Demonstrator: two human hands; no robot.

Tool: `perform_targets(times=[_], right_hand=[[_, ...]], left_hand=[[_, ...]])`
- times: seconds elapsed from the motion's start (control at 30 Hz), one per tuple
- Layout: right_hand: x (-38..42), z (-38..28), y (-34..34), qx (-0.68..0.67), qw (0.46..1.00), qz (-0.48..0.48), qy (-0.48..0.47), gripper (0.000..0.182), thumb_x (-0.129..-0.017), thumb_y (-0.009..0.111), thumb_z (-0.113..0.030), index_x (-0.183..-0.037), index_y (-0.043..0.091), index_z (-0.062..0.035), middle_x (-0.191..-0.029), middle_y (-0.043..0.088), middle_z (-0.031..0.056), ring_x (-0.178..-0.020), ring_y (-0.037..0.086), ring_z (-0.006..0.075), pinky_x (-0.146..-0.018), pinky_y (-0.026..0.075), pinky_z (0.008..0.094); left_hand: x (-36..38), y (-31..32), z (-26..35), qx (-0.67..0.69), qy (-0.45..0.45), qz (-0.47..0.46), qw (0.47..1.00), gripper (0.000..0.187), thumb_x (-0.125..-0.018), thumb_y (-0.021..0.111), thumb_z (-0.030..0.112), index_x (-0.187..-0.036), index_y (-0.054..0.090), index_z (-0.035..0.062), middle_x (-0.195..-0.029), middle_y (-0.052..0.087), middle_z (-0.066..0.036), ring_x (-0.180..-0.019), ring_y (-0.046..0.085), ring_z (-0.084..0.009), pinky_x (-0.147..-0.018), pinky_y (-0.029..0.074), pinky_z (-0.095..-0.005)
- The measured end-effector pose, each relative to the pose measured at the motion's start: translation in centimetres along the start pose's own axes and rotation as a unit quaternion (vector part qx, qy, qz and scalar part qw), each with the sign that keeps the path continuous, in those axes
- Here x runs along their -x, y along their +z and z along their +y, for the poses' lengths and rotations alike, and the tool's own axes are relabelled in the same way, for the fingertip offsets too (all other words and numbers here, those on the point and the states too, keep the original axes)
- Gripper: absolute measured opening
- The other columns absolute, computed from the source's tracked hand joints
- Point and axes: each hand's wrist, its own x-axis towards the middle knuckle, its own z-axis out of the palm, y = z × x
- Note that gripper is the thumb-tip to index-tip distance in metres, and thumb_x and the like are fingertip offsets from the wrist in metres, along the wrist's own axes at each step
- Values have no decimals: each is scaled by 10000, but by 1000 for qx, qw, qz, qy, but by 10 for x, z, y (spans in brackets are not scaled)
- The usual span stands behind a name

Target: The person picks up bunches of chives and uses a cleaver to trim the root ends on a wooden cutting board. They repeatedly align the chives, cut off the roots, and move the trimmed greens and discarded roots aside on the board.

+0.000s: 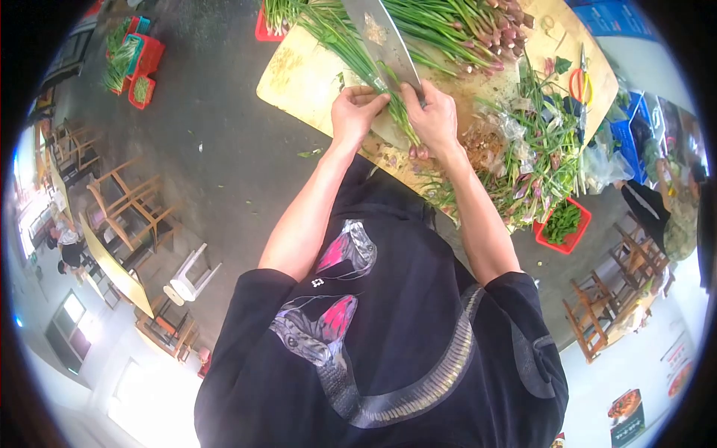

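My left hand [358, 113] is closed around a small bunch of green onions [399, 119], thumb and fingers pinching the stalks. Their reddish bulbs point down toward me and the green tops run up and left over the board. In my right hand [433, 118] is a broad-bladed knife [385, 45], its handle end hidden by my fingers and its blade pointing away from me. The right thumb lies close against the onion stalks. Both hands are over the near edge of a wooden tabletop [287, 71].
A large pile of green onions [478, 33] lies at the back. To the right are a heap of trimmings [534, 153], orange-handled scissors [580, 86] and a red basket of leaves [564, 224]. Red crates [146, 60] stand far left, with wooden stools [134, 201] and a white stool [196, 275] nearby.
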Motion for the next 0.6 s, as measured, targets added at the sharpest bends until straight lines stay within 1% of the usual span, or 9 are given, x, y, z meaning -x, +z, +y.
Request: perform_targets(times=[0.13,0.23,0.3,0.4,0.6], right_hand=[[-1,9,6,18,1000,2,-23,230,-1008,709,-284,-1027,762,-61,-760,702,230,-706,712,423,-633,543,473],[0,6,6,6,1000,6,-15,235,-1008,711,-287,-978,743,-56,-753,696,239,-710,701,445,-630,536,494],[-4,10,10,21,999,2,-28,242,-1007,713,-283,-944,723,-49,-745,691,238,-708,696,452,-628,533,503],[-7,11,16,42,999,-10,-32,253,-1006,714,-279,-913,704,-44,-743,688,235,-705,690,457,-628,533,509],[-11,7,26,60,995,-1,-75,260,-1007,711,-273,-881,687,-46,-765,694,229,-699,684,453,-633,533,516]], left_hand=[[1,-1,6,-9,-13,-3,1000,467,-919,882,135,-1241,637,-98,-1074,790,-170,-911,747,-187,-813,601,-305],[2,-1,7,-1,-18,-9,1000,456,-916,880,127,-1234,642,-98,-1061,794,-168,-908,747,-184,-811,599,-302],[1,0,7,0,-25,-8,1000,450,-917,874,120,-1235,646,-102,-1056,797,-169,-911,747,-183,-812,598,-301],[1,0,-2,22,-4,18,1000,387,-889,886,121,-1147,689,-89,-1017,810,-178,-857,769,-180,-751,612,-306],[-1,0,-3,0,-16,21,1000,427,-880,882,139,-1173,689,-106,-1020,809,-181,-864,775,-196,-763,617,-312]])
